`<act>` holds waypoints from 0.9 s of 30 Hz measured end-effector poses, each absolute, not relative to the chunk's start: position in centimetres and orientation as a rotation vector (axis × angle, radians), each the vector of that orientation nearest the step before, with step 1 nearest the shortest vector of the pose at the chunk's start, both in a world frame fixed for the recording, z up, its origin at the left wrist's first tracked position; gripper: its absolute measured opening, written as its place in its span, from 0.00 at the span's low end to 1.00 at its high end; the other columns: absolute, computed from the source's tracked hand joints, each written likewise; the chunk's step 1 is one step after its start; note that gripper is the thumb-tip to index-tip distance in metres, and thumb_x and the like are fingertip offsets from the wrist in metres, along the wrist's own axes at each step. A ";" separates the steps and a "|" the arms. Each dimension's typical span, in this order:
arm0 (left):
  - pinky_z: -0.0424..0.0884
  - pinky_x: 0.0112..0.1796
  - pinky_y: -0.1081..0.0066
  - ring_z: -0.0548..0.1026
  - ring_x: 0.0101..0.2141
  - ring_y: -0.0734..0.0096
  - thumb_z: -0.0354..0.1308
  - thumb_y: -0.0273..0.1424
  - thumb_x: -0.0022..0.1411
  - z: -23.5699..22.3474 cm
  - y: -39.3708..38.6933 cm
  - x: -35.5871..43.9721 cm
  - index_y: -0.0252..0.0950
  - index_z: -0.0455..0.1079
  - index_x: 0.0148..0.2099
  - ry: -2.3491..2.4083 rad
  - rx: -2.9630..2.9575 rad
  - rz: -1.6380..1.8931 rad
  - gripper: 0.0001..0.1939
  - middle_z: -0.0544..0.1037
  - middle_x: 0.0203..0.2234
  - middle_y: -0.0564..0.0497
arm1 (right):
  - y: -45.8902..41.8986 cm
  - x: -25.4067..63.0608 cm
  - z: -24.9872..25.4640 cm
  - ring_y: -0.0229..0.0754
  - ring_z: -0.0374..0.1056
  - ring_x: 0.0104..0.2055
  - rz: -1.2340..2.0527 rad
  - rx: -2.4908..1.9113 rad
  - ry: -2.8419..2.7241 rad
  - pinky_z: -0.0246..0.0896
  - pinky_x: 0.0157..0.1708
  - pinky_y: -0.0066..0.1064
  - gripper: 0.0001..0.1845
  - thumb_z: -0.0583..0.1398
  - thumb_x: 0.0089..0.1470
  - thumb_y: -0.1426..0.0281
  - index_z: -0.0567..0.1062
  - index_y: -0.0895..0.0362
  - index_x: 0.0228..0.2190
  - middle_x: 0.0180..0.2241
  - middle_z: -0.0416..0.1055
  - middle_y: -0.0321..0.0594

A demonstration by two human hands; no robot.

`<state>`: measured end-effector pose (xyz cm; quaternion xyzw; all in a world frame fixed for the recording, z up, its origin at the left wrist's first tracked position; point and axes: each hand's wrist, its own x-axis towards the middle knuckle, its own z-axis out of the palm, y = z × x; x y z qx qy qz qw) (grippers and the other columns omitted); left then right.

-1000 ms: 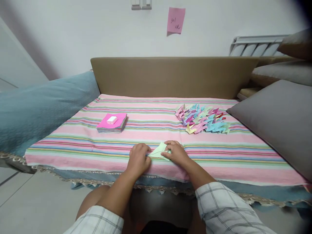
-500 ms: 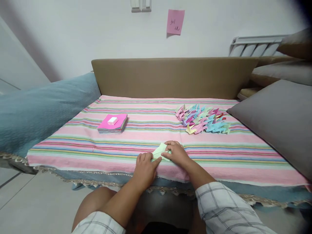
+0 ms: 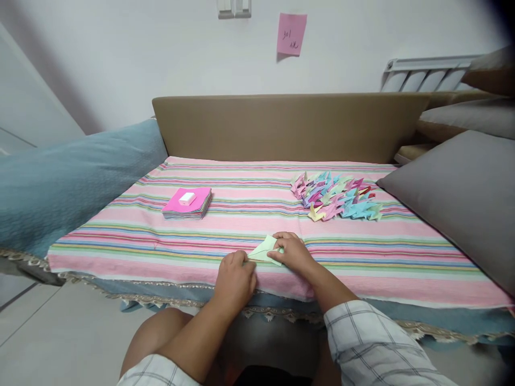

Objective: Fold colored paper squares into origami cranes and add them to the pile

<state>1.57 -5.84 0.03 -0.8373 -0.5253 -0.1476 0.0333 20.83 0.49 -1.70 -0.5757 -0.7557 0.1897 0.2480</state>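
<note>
A pale green sheet of origami paper [image 3: 263, 247], folded into a kite-like shape, lies near the front edge of the striped cloth. At its left tip, my left hand [image 3: 235, 276] is closed, thumb and fingers pinching the narrow point. My right hand [image 3: 293, 252] grips the paper's right part, with the thumb on top and the fingers curled around the far side. Farther back on the right sits a cluster of folded paper cranes [image 3: 336, 197] in several colours. To the left stands a stack of square paper [image 3: 181, 206], pink on top, with a small white block [image 3: 187, 199] on it.
The striped cloth [image 3: 241, 182] covers a sofa seat with a brown backrest [image 3: 289, 128]. A blue-covered armrest [image 3: 80, 177] bounds the left side; grey cushions [image 3: 454, 198] lean at the right. A pink note [image 3: 291, 35] is stuck on the wall.
My left hand has slid slightly left along the green paper to its tip, and its thumb has drawn in. My right hand stays in place on the paper.
</note>
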 end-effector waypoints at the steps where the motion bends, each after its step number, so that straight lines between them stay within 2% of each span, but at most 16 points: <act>1: 0.61 0.48 0.54 0.66 0.41 0.60 0.52 0.27 0.56 -0.1 -6.0 1.7 0.38 0.72 0.40 -1.569 -2.578 -0.485 0.10 0.69 0.37 0.46 | 0.5 20.8 -1.7 0.50 0.59 0.51 0.516 -1.569 -2.059 0.52 0.48 0.43 0.08 0.64 0.44 0.62 0.76 0.54 0.24 0.48 0.69 0.39; 3: 0.51 0.54 0.48 0.64 0.48 0.57 0.52 0.25 0.55 -0.6 -6.1 2.2 0.39 0.68 0.47 -1.420 -2.598 -0.543 0.16 0.69 0.45 0.45 | 0.5 20.7 -1.8 0.50 0.59 0.51 0.512 -1.560 -2.056 0.52 0.48 0.44 0.08 0.64 0.44 0.62 0.76 0.53 0.25 0.48 0.69 0.39; 5: 0.48 0.56 0.47 0.59 0.53 0.55 0.51 0.26 0.56 -1.4 -6.1 2.6 0.36 0.64 0.53 -1.310 -2.628 -0.537 0.21 0.66 0.51 0.43 | 0.5 20.7 -1.9 0.50 0.59 0.51 0.514 -1.546 -2.047 0.52 0.48 0.44 0.08 0.64 0.43 0.62 0.76 0.53 0.24 0.48 0.69 0.39; 9: 0.52 0.56 0.50 0.62 0.52 0.57 0.48 0.25 0.57 -2.4 -5.7 3.0 0.34 0.62 0.54 -1.274 -2.664 -0.452 0.21 0.66 0.51 0.42 | 0.7 21.5 -1.8 0.48 0.61 0.50 0.599 -1.455 -2.015 0.52 0.50 0.42 0.08 0.64 0.44 0.62 0.76 0.54 0.25 0.47 0.69 0.41; 14: 0.54 0.55 0.51 0.63 0.51 0.57 0.48 0.24 0.58 -2.3 -5.5 3.0 0.33 0.62 0.54 -1.259 -2.663 -0.436 0.20 0.67 0.50 0.41 | 1.1 23.1 -1.4 0.44 0.64 0.49 0.753 -1.304 -1.990 0.54 0.51 0.38 0.08 0.60 0.49 0.65 0.76 0.55 0.27 0.46 0.70 0.43; 21: 0.59 0.52 0.52 0.64 0.49 0.57 0.48 0.23 0.57 -1.9 -5.5 3.3 0.33 0.63 0.52 -1.267 -2.677 -0.461 0.19 0.67 0.48 0.41 | 1.6 23.2 -1.9 0.44 0.63 0.50 0.581 -1.346 -2.084 0.53 0.52 0.37 0.08 0.58 0.51 0.67 0.75 0.56 0.26 0.44 0.70 0.44; 27: 0.60 0.50 0.51 0.64 0.48 0.56 0.49 0.24 0.57 -1.8 -5.3 3.5 0.36 0.60 0.56 -1.282 -2.657 -0.422 0.23 0.67 0.47 0.41 | 1.5 22.9 -1.8 0.44 0.63 0.49 0.511 -1.375 -2.091 0.53 0.51 0.39 0.05 0.60 0.48 0.69 0.74 0.56 0.24 0.43 0.70 0.44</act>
